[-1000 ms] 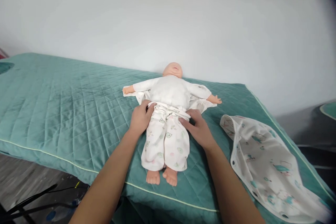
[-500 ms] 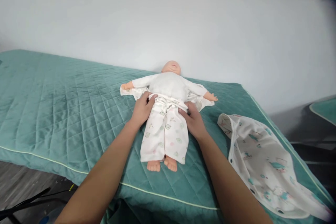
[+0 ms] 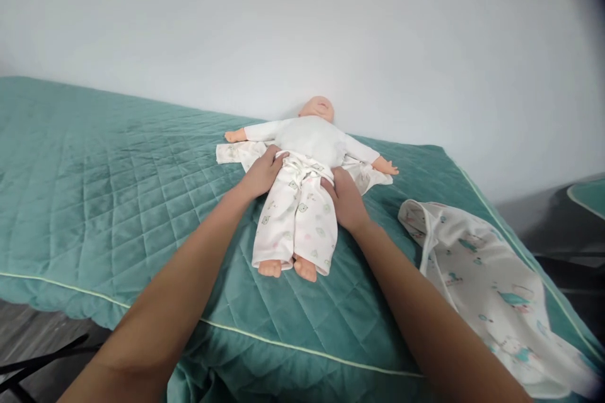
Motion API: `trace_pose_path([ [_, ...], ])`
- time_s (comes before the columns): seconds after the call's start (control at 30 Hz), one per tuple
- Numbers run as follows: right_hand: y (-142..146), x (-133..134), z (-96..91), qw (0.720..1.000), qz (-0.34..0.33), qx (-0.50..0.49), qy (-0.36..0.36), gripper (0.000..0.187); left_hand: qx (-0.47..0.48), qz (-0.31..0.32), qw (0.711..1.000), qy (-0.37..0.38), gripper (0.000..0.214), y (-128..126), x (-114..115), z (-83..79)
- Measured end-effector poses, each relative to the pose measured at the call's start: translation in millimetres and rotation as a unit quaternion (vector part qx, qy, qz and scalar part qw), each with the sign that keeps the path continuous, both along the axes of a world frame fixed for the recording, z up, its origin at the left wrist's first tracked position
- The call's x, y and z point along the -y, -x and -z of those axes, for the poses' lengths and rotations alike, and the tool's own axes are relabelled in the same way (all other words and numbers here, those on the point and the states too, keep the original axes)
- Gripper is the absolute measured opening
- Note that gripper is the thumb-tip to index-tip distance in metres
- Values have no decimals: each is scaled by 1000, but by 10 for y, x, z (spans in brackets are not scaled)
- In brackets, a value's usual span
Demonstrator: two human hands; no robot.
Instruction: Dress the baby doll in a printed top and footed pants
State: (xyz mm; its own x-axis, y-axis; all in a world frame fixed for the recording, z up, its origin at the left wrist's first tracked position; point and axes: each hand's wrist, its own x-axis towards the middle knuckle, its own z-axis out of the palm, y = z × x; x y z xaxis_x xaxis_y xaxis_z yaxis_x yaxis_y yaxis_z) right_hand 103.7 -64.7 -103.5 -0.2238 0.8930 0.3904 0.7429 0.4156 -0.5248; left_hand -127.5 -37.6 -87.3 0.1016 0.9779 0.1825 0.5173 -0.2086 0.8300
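Note:
A baby doll point(image 3: 312, 138) lies on its back with its arms spread and its head toward the wall. Its legs are in white printed baby clothes point(image 3: 314, 217), whose upper part is bunched round the waist and spreads out under the arms. At the waist's left side, my left hand point(image 3: 265, 171) is closed on the gathered cloth, thumb on top. My right hand point(image 3: 347, 200) grips the same clothes at the right hip, its fingertips partly hidden. Both bare feet of the doll stick out of the leg openings.
A quilted green bed cover point(image 3: 142, 189) lies under everything. Another white printed baby garment point(image 3: 491, 283) with a teal pattern lies at the right near the bed's edge. A pale wall point(image 3: 236, 25) stands behind. Black metal legs point(image 3: 42, 359) show at the lower left.
The doll and the clothes have shifted slightly up and away from the bed's front edge in view, with both hands still on the waist. The camera view has tilted a little.

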Motion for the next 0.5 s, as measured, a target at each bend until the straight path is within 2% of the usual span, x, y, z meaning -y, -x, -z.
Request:
trace_pose_path([
  [0.13,12,-160,-117,997,18,58,53,34,-37,41,997,58,30,101,-206,-97],
  [0.27,41,-263,-150,996,41,60,46,45,-56,63,996,18,30,129,-321,-68],
  [0.5,62,-146,-108,998,55,-9,10,50,18,-56,998,-29,28,-11,-159,104],
])
